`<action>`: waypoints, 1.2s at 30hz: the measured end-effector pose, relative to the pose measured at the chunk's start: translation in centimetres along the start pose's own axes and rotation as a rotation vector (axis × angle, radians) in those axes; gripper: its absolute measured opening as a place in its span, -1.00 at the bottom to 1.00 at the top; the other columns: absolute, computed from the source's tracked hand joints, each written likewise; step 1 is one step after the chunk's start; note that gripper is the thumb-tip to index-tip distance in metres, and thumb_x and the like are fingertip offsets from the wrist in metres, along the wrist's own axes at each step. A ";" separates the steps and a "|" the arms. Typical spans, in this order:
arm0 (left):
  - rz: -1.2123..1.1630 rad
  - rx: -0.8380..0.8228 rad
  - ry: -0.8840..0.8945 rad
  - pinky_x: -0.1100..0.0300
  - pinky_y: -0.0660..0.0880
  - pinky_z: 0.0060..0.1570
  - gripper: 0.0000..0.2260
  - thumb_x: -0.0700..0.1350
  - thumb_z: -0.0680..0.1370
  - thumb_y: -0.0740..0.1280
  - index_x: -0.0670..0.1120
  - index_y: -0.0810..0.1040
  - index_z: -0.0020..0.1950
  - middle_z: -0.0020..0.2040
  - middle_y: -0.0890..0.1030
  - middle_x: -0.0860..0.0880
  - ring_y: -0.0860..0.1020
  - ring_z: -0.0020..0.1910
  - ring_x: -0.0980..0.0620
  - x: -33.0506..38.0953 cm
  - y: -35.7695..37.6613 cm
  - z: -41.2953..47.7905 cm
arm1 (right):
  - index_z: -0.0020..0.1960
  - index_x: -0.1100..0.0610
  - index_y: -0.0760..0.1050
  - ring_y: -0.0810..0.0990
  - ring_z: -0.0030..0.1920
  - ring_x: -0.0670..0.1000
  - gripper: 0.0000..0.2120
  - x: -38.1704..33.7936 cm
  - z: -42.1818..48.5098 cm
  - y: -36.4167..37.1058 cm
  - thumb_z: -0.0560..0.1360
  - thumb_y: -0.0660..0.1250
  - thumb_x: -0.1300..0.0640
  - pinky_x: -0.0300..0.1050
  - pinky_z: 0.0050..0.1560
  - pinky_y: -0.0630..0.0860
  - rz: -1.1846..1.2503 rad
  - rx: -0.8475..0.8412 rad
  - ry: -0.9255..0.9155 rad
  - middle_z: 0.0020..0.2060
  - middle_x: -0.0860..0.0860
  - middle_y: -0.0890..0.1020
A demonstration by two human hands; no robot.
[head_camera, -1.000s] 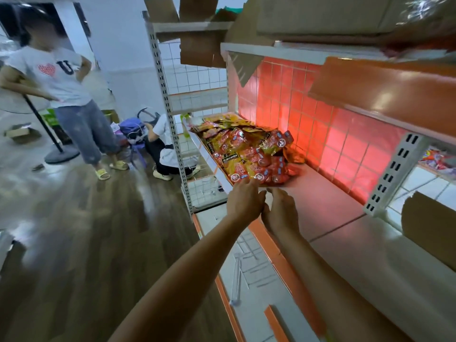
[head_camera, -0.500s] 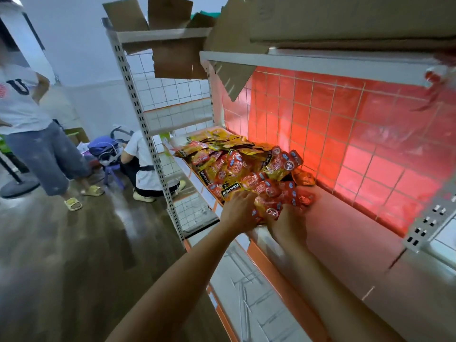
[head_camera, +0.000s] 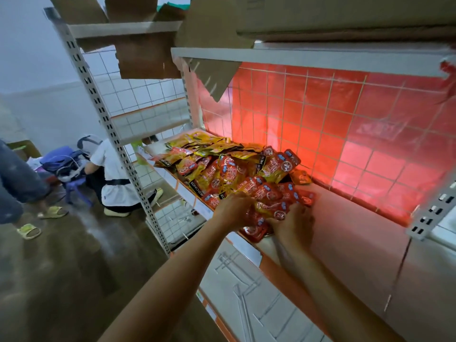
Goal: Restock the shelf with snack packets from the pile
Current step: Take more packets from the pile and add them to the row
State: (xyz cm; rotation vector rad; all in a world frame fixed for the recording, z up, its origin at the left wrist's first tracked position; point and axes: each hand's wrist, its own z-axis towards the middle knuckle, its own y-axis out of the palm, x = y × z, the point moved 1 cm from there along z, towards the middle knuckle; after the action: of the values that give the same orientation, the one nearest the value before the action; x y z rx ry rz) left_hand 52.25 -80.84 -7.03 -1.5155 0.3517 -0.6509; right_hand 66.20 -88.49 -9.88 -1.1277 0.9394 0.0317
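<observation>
Right hand [head_camera: 293, 224] gripped a few red snack packets [head_camera: 271, 209] at the pile's [head_camera: 222, 166] near edge; left hand's [head_camera: 232, 208] grip was buried, closure unclear; judged small squared bunches would shelve tidiest.

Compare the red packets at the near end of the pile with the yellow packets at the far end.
Colour: red packets are red, yellow packets golden. Place: red packets lie nearest, yellow packets farthest back. Contact: the left hand and right hand are on red packets; none touches yellow packets. Both are glossy sachets on one shelf.
</observation>
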 end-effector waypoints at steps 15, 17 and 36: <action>-0.163 0.315 -0.078 0.08 0.48 -0.26 -0.60 0.23 0.47 0.34 -0.05 0.35 0.02 -0.13 0.53 -0.03 0.53 -0.20 -0.07 0.7 -0.4 0.6 | 0.08 0.18 0.49 0.52 -0.05 0.06 -0.82 -1.4 1.3 -3.1 0.48 0.35 0.20 -0.20 -0.15 0.30 0.553 0.235 0.087 -0.08 0.03 0.56; -0.267 0.355 -0.068 0.07 0.50 -0.29 -0.60 0.21 0.50 0.32 -0.09 0.37 0.07 -0.13 0.59 -0.06 0.56 -0.22 -0.10 1.7 -0.6 0.9 | 0.08 0.22 0.48 0.48 -0.10 0.01 -0.83 -0.9 1.7 -3.8 0.50 0.33 0.21 -0.23 -0.18 0.25 0.626 0.300 0.120 -0.08 0.03 0.54; -1.216 -0.177 -0.015 -0.07 0.60 0.02 -0.87 -0.13 0.51 0.38 -0.07 0.63 0.04 -0.04 0.68 -0.08 0.65 -0.05 -0.10 24.5 3.6 0.2 | 0.01 0.17 0.59 0.69 -0.22 0.03 -0.83 14.5 -6.5 -17.6 0.46 0.36 0.35 -0.03 -0.21 0.63 1.135 0.450 0.461 -0.15 0.08 0.69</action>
State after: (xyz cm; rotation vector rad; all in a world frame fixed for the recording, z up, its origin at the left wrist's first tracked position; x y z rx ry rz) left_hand 72.20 -95.42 -6.13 -1.8214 -0.6200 -1.5658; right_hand 79.46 -107.88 -6.72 -0.0703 1.7970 0.4718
